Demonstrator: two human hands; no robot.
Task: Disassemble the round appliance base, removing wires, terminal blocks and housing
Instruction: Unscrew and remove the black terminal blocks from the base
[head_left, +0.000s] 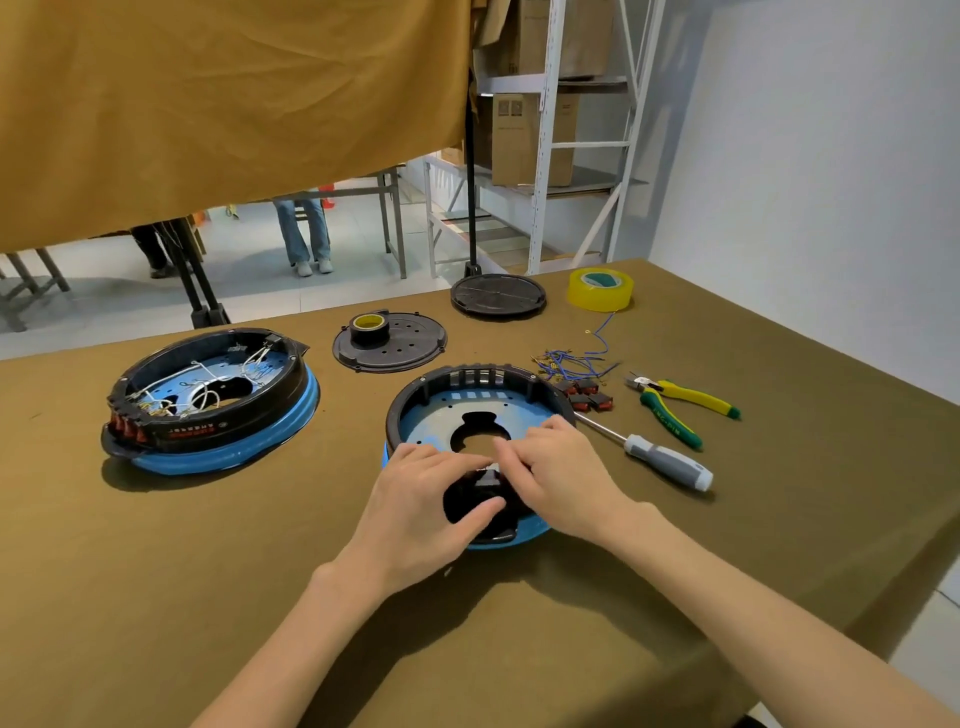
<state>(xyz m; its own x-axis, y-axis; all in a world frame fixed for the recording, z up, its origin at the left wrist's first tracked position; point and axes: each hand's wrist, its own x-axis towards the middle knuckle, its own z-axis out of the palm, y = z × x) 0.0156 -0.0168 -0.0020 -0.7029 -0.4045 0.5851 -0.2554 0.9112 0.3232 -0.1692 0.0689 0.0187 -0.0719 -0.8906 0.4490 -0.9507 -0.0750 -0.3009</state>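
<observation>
While both forearms reach forward, my left hand (423, 506) curls around the near rim of the round base (470, 415) on the surface (208, 545), and my right hand (556, 475) pinches a small black part (488, 475) there with bent fingers.

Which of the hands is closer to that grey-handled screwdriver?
Right. The right hand sits just beside the screwdriver on the base rim; the left hand lies farther away, across the base.

We are in a workshop. We see pliers (680, 402), a screwdriver (654, 454) and metal shelving (550, 135) holding cardboard boxes (530, 137).
</observation>
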